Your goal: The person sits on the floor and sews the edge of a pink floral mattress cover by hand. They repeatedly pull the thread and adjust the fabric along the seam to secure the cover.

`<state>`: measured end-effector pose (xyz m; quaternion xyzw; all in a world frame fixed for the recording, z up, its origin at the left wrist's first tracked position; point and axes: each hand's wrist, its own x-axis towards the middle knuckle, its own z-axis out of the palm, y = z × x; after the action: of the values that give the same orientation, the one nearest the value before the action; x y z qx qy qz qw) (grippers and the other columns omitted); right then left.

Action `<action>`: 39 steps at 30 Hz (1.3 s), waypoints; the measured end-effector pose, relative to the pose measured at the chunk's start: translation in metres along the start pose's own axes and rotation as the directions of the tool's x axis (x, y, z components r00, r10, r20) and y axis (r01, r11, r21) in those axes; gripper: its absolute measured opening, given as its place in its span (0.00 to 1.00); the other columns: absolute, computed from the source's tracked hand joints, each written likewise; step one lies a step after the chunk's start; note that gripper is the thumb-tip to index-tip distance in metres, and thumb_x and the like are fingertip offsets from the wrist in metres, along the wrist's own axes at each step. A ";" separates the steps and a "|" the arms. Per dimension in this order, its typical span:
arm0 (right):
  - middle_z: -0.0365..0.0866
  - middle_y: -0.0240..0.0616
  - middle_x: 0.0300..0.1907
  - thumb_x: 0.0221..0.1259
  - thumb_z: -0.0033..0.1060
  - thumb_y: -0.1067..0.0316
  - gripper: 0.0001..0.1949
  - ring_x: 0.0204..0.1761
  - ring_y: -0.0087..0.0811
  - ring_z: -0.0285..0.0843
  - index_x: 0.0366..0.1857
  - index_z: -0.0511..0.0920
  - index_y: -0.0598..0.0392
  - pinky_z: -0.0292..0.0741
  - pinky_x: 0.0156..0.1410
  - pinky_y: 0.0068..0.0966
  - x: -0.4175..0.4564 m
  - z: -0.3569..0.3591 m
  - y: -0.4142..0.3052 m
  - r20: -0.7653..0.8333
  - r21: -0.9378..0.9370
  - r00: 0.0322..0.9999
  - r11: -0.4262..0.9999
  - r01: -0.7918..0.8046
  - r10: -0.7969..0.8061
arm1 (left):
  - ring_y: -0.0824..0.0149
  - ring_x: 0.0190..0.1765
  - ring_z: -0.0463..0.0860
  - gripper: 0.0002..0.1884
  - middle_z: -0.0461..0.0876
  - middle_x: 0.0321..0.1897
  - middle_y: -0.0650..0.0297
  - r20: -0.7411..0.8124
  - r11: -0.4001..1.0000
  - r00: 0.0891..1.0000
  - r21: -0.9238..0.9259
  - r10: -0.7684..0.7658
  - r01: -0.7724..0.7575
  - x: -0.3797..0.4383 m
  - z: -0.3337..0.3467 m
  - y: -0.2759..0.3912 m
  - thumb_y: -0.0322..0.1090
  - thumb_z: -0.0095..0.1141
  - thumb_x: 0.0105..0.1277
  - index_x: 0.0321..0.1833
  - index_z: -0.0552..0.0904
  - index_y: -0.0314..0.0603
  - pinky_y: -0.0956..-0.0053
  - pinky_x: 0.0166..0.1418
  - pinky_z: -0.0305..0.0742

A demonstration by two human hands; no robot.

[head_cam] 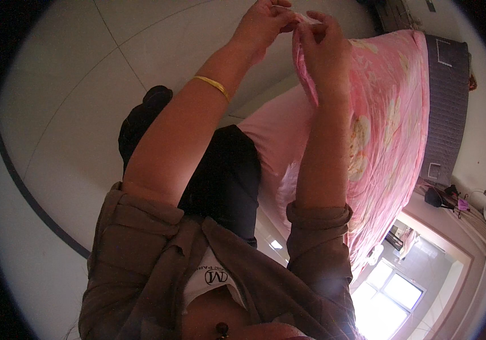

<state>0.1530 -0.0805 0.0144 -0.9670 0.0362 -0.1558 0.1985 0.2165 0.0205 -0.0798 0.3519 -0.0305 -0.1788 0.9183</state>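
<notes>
At the top of the head view, my left hand [265,21] and my right hand [326,49] are raised close together. Between their fingertips they pinch an edge of a pink flowered quilt [385,114]. A fold of it hangs beside my right wrist. The quilt spreads over a bed at the right, and paler pink bedding [281,123] shows between my forearms. A yellow bracelet [213,85] is around my left forearm. Fingers partly hide the pinched edge.
A grey quilted headboard [445,110] runs along the bed's far side. Dark clothing and a hanger [460,208] lie beyond it. A doorway and a bright window [389,293] are at lower right. Pale floor tiles [73,97] extend left, with a dark strip [34,204].
</notes>
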 end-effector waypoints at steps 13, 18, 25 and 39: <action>0.88 0.38 0.37 0.78 0.55 0.60 0.10 0.33 0.29 0.86 0.44 0.80 0.54 0.79 0.37 0.27 0.082 0.016 0.039 0.003 0.246 1.000 0.969 0.006 -0.007 | 0.68 0.43 0.84 0.07 0.81 0.39 0.62 0.083 0.974 0.980 0.128 0.178 -0.188 0.022 -0.018 -0.025 0.25 0.54 0.79 0.55 0.74 0.38 0.72 0.51 0.83; 0.86 0.33 0.35 0.79 0.55 0.60 0.09 0.35 0.27 0.85 0.42 0.79 0.52 0.75 0.34 0.26 0.082 -0.017 -0.005 0.045 0.701 0.964 0.679 -0.217 0.262 | 0.66 0.44 0.84 0.09 0.82 0.41 0.60 -0.008 0.994 1.000 0.112 0.020 -0.019 0.011 -0.023 -0.021 0.27 0.55 0.79 0.58 0.74 0.40 0.70 0.52 0.84; 0.88 0.36 0.37 0.76 0.60 0.61 0.08 0.36 0.29 0.85 0.44 0.82 0.53 0.78 0.39 0.28 0.054 0.002 0.047 0.256 0.721 0.964 0.651 -0.236 0.066 | 0.66 0.48 0.87 0.16 0.88 0.46 0.61 -0.266 0.970 0.964 0.234 0.003 0.061 -0.030 -0.007 -0.026 0.37 0.70 0.71 0.54 0.84 0.35 0.70 0.60 0.84; 0.89 0.44 0.44 0.70 0.65 0.62 0.10 0.43 0.40 0.90 0.47 0.89 0.53 0.83 0.53 0.35 -0.010 0.003 0.019 0.205 -0.194 0.967 0.962 0.190 -0.150 | 0.66 0.53 0.87 0.15 0.87 0.52 0.62 -0.211 0.956 0.957 -0.257 -0.199 0.142 -0.052 -0.011 -0.043 0.34 0.62 0.77 0.62 0.81 0.38 0.71 0.61 0.81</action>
<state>0.1445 -0.0959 0.0012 -0.9925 -0.0498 -0.0756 0.0828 0.1565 0.0160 -0.1131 0.2588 0.1306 -0.2171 0.9321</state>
